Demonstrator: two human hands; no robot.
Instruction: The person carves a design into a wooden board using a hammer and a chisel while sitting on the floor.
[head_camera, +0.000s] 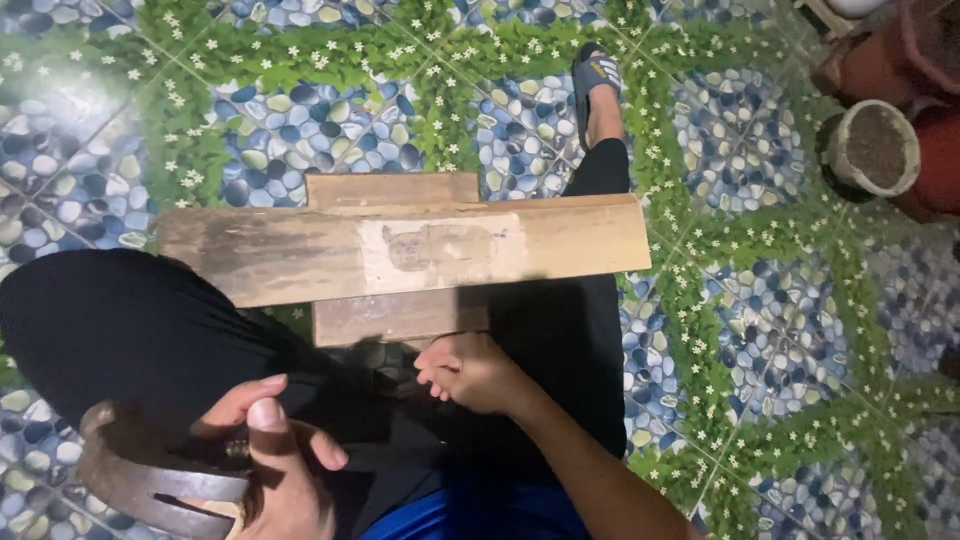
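My left hand (270, 450) wraps the handle of a curved blade (140, 480), likely heavy, stiff and sharp; best held by the handle. Ahead, two crossed planks (400, 250) lie by my knees: rigid, rough. My right hand (470, 372), loosely curled and holding nothing, rests just below them.

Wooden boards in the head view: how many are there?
2. One long wooden board lies crosswise over the person's lap; a shorter board sits under it, showing above and below. More may be hidden underneath. The left hand holds a curved tool.
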